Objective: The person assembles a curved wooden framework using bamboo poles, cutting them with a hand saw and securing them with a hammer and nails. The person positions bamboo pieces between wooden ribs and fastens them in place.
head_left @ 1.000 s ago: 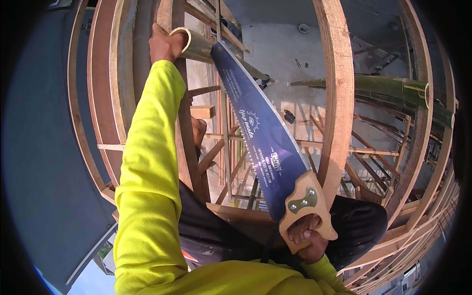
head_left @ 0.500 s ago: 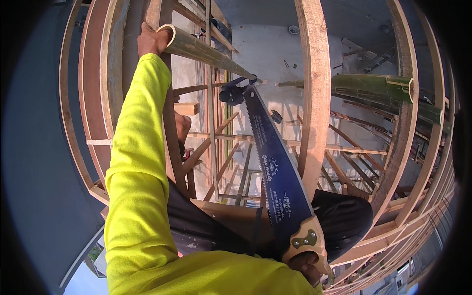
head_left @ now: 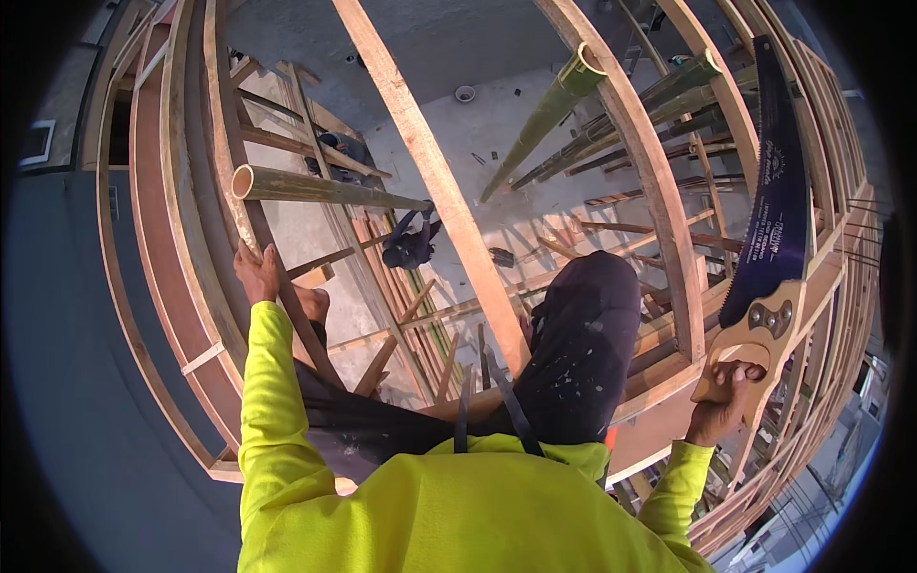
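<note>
My right hand [head_left: 718, 409] is wrapped round the wooden handle of a handsaw [head_left: 772, 205], out at the right. Its dark blue blade points up and away from me, beside the curved framing and touching no bamboo that I can see. At the left, my left hand [head_left: 256, 274] has its fingers closed over the edge of a wooden beam [head_left: 225, 124]. Just beyond that hand, the cut, hollow end of a bamboo pole [head_left: 325, 191] leans against the same beam. The pole slopes down toward a person [head_left: 411, 244] in dark clothes, whose raised arm reaches its lower end.
I sit high on open timber framing, over a concrete floor [head_left: 430, 124] far below. A long rafter [head_left: 435, 172] crosses ahead of my knees. More bamboo poles [head_left: 549, 110] lean against the rafters at the right. Another person [head_left: 344, 153] is below at the upper left.
My left hand has let go of the bamboo's top end and now holds the beam nearer me. The saw has swung from in front of my lap out to the right. My view has shifted.
</note>
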{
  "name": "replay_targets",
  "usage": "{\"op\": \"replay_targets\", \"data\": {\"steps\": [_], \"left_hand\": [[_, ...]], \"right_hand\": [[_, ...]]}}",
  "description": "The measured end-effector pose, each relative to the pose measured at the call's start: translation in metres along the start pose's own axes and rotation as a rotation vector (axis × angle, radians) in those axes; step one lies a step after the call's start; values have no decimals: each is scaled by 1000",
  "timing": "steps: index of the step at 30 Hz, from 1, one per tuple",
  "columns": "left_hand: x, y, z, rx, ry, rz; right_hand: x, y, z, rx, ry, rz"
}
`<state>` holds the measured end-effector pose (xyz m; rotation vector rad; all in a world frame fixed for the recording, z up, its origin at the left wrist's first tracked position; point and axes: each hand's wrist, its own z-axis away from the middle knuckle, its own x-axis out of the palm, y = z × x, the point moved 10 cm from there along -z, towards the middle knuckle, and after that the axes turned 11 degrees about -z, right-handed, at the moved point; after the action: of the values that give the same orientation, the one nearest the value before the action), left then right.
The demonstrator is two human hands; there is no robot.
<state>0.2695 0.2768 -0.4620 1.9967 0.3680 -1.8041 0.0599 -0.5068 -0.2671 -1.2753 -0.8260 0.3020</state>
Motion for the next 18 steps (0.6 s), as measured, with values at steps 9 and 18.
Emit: {"op": "replay_targets", "data": {"steps": [9,18], "left_hand": [[-7,-103,119,-156,-87,101],[-56,-82,125,-117,-71,126]], "right_hand": [[-217,-63,60,-510,459,1183],[-347,35,112,-160,563,1277]]}}
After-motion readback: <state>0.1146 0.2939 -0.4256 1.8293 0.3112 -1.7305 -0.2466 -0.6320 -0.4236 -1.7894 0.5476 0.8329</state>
